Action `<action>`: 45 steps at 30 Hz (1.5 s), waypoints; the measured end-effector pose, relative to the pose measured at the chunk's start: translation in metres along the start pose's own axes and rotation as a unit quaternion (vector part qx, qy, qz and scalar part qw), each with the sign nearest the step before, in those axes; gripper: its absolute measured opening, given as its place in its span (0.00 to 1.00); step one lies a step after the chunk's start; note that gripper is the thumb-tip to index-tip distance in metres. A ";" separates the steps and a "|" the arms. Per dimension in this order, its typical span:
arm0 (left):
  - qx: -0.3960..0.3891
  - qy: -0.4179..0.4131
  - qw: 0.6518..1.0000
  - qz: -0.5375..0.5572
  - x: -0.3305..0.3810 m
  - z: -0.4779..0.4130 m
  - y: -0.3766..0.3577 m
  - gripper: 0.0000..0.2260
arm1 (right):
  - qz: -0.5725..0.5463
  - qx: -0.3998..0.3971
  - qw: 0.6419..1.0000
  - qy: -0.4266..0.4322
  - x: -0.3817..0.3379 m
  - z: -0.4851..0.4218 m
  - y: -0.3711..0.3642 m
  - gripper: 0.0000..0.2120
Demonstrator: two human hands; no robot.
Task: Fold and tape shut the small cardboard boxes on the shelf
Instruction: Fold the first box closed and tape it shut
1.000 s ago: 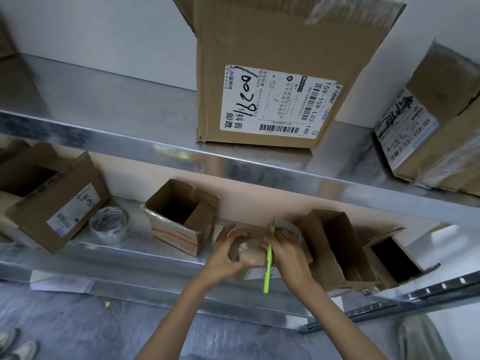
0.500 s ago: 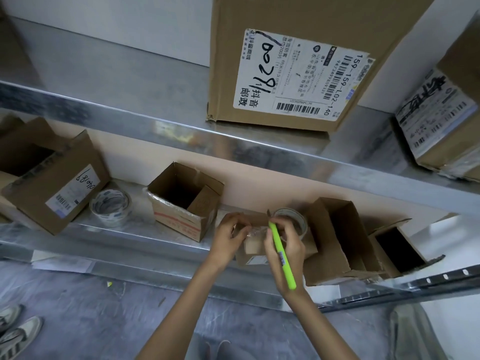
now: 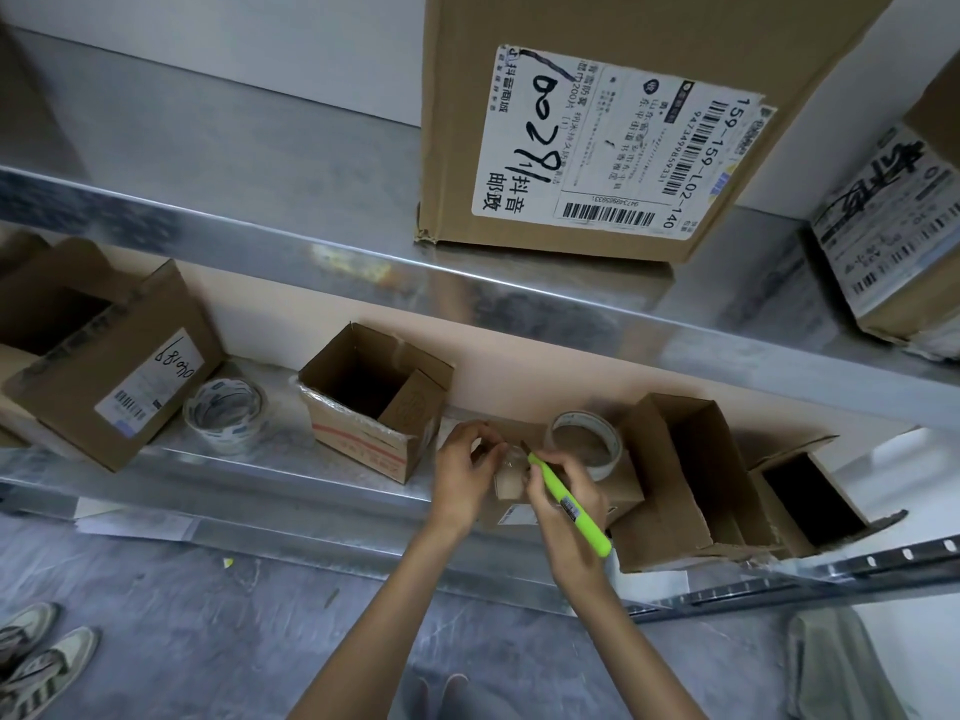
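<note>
A small closed cardboard box (image 3: 621, 485) lies on the lower metal shelf (image 3: 291, 470), with a roll of clear tape (image 3: 586, 443) resting on top of it. My left hand (image 3: 464, 478) pinches a strip of clear tape at the box's left end. My right hand (image 3: 563, 498) grips a lime-green utility knife (image 3: 569, 506), its tip at the tape strip between my hands. An open small box (image 3: 374, 400) stands to the left of my hands. Two more open boxes (image 3: 691, 475) lie on their sides to the right.
A second tape roll (image 3: 224, 414) sits left of the open box, beside a labelled box (image 3: 111, 371). The upper shelf carries a large labelled carton (image 3: 613, 122) and another box (image 3: 898, 226) at the right. Shoes (image 3: 39, 662) show on the grey floor.
The view has shifted closer to the shelf. My right hand tilted the green knife from upright to slanting, tip toward the tape strip, and my left hand moved to pinch the tape.
</note>
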State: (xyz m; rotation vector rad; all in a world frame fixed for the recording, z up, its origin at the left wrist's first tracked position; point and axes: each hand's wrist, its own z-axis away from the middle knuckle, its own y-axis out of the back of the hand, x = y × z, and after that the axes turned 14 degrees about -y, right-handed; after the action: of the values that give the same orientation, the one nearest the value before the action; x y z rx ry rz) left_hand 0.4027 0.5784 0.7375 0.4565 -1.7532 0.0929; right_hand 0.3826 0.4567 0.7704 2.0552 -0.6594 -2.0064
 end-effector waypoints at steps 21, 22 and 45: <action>-0.022 -0.041 0.993 -0.105 -0.003 -0.001 -0.007 0.01 | 0.048 -0.091 0.993 0.066 0.007 -0.006 -0.004 0.03; -0.018 -0.040 0.993 -0.112 -0.001 0.000 -0.008 0.01 | 0.044 -0.088 0.993 0.064 0.006 -0.006 -0.004 0.04; -0.010 -0.045 0.992 -0.120 0.004 0.005 -0.014 0.04 | 0.031 -0.090 0.993 0.069 0.015 -0.007 -0.003 0.08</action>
State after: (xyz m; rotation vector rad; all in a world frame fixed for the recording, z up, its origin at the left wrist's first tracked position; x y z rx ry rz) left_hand 0.4024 0.5629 0.7372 0.6615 -1.7731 -0.1177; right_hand 0.3902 0.4519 0.7562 2.0185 -0.4910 -1.7994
